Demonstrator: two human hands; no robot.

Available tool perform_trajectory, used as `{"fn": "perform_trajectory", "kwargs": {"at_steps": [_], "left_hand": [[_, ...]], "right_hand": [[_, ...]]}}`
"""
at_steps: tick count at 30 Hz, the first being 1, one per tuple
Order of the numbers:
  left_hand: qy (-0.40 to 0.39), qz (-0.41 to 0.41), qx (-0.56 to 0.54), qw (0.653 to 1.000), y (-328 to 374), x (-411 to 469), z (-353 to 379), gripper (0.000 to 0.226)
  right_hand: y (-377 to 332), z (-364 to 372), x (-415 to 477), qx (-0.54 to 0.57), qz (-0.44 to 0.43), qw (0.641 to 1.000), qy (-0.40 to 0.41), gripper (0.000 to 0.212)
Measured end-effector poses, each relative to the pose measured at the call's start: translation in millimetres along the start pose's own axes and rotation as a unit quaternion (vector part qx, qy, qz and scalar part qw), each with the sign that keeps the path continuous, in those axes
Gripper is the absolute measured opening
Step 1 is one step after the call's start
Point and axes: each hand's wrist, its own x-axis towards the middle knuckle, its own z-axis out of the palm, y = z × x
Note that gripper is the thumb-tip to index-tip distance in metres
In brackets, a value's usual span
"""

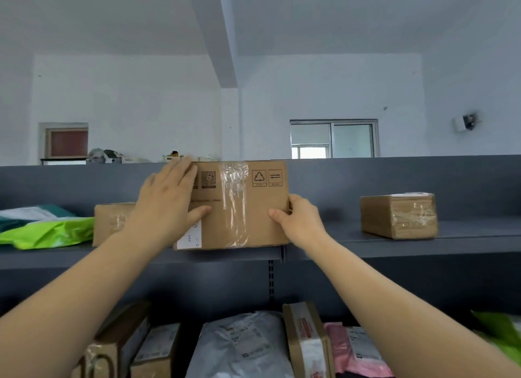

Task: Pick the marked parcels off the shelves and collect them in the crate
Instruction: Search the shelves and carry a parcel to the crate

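The cardboard box (239,208) stands at the top shelf (338,248) front edge, bare shelf rightward, a smaller box (110,222) close left. Brown, clear-taped, labelled. The left hand (166,203) lies flat on it; the right hand (298,222) grips its right edge.

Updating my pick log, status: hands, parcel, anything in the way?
Left hand flat on taped brown cardboard box, grey upper shelf. Right hand grips its right edge. Smaller cardboard box beside it, left.

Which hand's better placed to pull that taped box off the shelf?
Right hand grips the box by its right edge, thumb on front. Left hand lies flat on its face.
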Motion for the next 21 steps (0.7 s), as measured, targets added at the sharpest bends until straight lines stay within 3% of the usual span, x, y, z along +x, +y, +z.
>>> {"fn": "perform_trajectory", "kwargs": {"at_steps": [3, 9, 12, 15, 18, 21], "left_hand": [[-0.013, 0.064, 0.031, 0.997, -1.4, -2.5, 8.2, 0.083], [-0.03, 0.093, 0.052, 0.994, 5.4, 0.8, 22.4, 0.083], [-0.009, 0.084, 0.043, 0.996, 13.8, 3.6, 25.3, 0.079], [0.008, 0.059, 0.022, 0.998, 30.6, 3.3, 25.1, 0.074], [0.007, 0.065, 0.015, 0.998, 56.4, 2.8, 29.3, 0.068], [0.008, 0.094, 0.025, 0.995, 90.9, 3.0, 35.4, 0.063]], "right_hand": [[-3.1, 17.7, 0.5, 0.009, -0.002, 1.0, -0.014, 0.033], [-3.3, 15.8, 0.9, -0.049, -0.025, 0.998, -0.017, 0.045], [7.5, -22.5, -0.9, -0.188, -0.067, 0.978, 0.063, 0.051], [29.4, -82.1, 4.0, -0.35, -0.089, 0.915, 0.178, 0.05], [58.5, -136.1, 9.8, -0.433, -0.009, 0.872, 0.227, 0.061], [85.6, -165.4, 12.1, -0.416, 0.089, 0.891, 0.16, 0.074]]}}
